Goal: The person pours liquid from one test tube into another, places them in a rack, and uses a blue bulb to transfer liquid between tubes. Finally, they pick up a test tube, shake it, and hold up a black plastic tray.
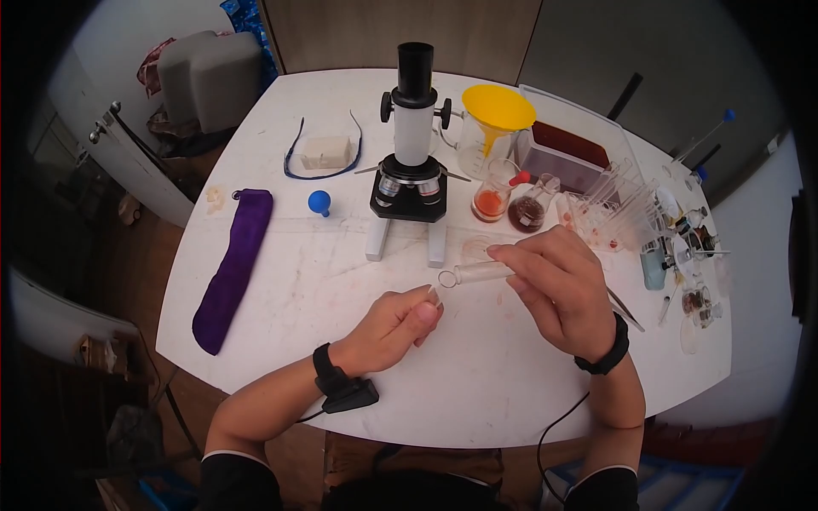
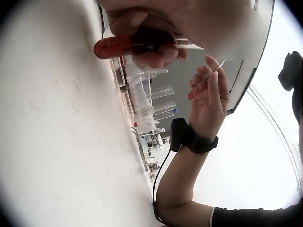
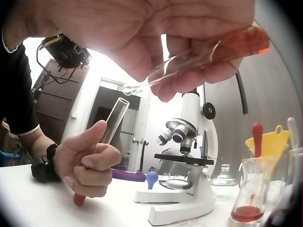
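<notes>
My left hand [image 1: 392,328] grips a test tube [image 3: 116,118], its fingers curled round the glass. Red liquid fills the rounded lower end, and the clear mouth sticks out above the thumb. In my right hand [image 1: 558,289], a clear glass tube with a flared lip [image 1: 481,272] lies tilted almost level between thumb and fingers. Orange-red liquid sits at its closed end in the right wrist view. That lip comes right up to the test tube's mouth, overlapping it closely in the head view. Both hands are above the white table [image 1: 341,255], in front of the microscope [image 1: 413,128].
Behind my right hand stand an orange flask [image 1: 490,204], a dark red flask [image 1: 527,213], a yellow funnel [image 1: 498,109] and a rack of test tubes [image 1: 601,213]. Small glassware crowds the right edge. Leftward lie a blue bulb [image 1: 319,202], safety glasses [image 1: 324,175] and a purple pouch [image 1: 234,268].
</notes>
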